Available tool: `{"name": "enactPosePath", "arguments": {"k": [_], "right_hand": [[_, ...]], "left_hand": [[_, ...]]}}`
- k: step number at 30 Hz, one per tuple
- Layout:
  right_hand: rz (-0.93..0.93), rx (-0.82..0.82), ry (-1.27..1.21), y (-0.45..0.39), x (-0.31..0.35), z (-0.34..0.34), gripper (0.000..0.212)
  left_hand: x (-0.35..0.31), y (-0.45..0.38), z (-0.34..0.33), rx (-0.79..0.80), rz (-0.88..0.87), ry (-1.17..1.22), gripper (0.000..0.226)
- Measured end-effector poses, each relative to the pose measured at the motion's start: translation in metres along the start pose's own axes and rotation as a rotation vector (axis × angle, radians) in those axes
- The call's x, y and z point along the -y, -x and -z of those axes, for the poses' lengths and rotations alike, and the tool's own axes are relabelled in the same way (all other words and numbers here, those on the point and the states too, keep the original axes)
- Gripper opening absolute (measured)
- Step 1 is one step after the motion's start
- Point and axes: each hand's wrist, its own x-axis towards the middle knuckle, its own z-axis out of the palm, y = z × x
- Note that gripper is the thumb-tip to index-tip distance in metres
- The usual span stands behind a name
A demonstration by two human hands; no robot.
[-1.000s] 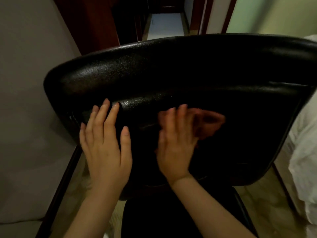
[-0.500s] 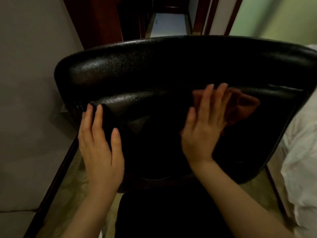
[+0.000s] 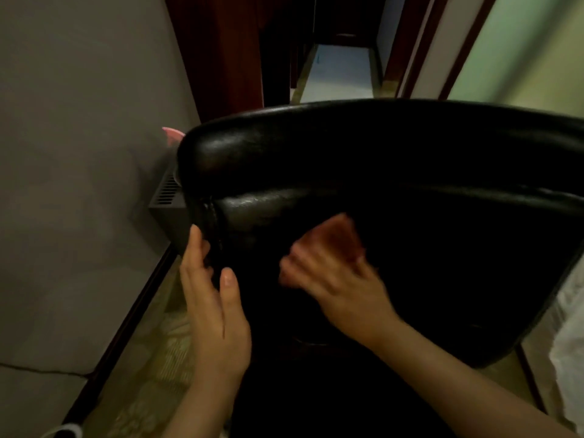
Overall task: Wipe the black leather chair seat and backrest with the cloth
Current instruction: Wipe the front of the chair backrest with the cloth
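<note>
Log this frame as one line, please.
phase: wiping backrest | right hand: presses cloth on leather, blurred | left hand: steadies backrest's left edge

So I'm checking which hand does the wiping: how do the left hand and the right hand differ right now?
The left hand is sharp in the picture and holds no cloth; the right hand is motion-blurred, on the reddish cloth. The left hand is at the left edge of the backrest, fingers fairly straight; the right hand is on the backrest's face, nearer the middle. Both are bare and reach toward the backrest.
</note>
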Motion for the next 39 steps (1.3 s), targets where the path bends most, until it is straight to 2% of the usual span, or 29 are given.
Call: {"name": "enactPosePath", "arguments": {"k": [2, 4, 5, 8, 12, 13, 14, 15, 17, 18, 19, 20, 24, 26, 28, 30, 33, 36, 39], "right_hand": [[-0.243, -0.139, -0.106, -0.043, -0.007, 0.014, 0.057], [-0.338, -0.182, -0.15, -0.087, 0.007, 0.017, 0.052], [-0.327, -0.176, -0.158, -0.103, 0.017, 0.015, 0.05], [-0.173, -0.1, -0.108, -0.106, 0.04, 0.002, 0.051], [0.325, 0.071, -0.081, -0.073, 0.025, 0.002, 0.045], [0.374, 0.067, -0.049, -0.073, 0.015, 0.007, 0.044], [0.335, 0.02, -0.023, -0.077, 0.005, 0.012, 0.044], [0.213, -0.037, -0.028, -0.087, -0.004, 0.016, 0.045], [-0.142, -0.111, -0.186, -0.117, -0.005, 0.025, 0.052], [-0.253, -0.135, -0.28, -0.13, 0.004, 0.026, 0.054], [-0.28, -0.152, -0.339, -0.138, 0.018, 0.026, 0.053], [-0.216, -0.142, -0.339, -0.141, 0.03, 0.023, 0.05], [0.276, -0.015, -0.146, -0.132, 0.031, 0.011, 0.034], [0.302, -0.021, -0.079, -0.147, 0.02, 0.017, 0.03], [0.208, 0.004, -0.132, -0.165, 0.026, 0.023, 0.027], [0.201, 0.106, -0.167, -0.165, 0.051, 0.02, 0.023], [0.346, 0.447, -0.028, -0.125, 0.102, -0.009, 0.021], [0.338, 0.757, 0.102, -0.1, 0.137, -0.033, 0.018], [0.384, 0.953, 0.142, -0.096, 0.156, -0.036, 0.017]], "left_hand": [[-0.002, 0.004, -0.002, -0.015, 0.114, 0.052, 0.046], [-0.004, 0.006, -0.002, -0.029, 0.262, 0.144, 0.039], [-0.005, 0.007, -0.002, -0.031, 0.332, 0.191, 0.037], [-0.008, 0.007, 0.004, -0.052, 0.449, 0.249, 0.054], [-0.007, -0.007, 0.02, -0.053, 0.487, 0.243, 0.06], [-0.005, -0.013, 0.025, -0.067, 0.472, 0.241, 0.058], [-0.003, -0.02, 0.03, -0.088, 0.461, 0.244, 0.054], [-0.001, -0.028, 0.034, -0.109, 0.459, 0.25, 0.048], [0.006, -0.042, 0.039, -0.115, 0.487, 0.276, 0.04], [0.008, -0.047, 0.039, -0.098, 0.52, 0.302, 0.04], [0.011, -0.052, 0.038, -0.069, 0.569, 0.332, 0.042], [0.012, -0.056, 0.037, -0.022, 0.629, 0.369, 0.046], [0.024, -0.063, 0.029, 0.219, 0.771, 0.548, 0.06], [0.039, -0.067, 0.027, 0.281, 0.788, 0.55, 0.069], [0.053, -0.072, 0.03, 0.287, 0.82, 0.557, 0.074], [0.063, -0.078, 0.035, 0.312, 0.861, 0.601, 0.078], [0.069, -0.088, 0.042, 0.435, 0.894, 0.656, 0.09], [0.074, -0.1, 0.045, 0.564, 0.862, 0.54, 0.093], [0.076, -0.104, 0.044, 0.633, 0.826, 0.439, 0.091]]}}
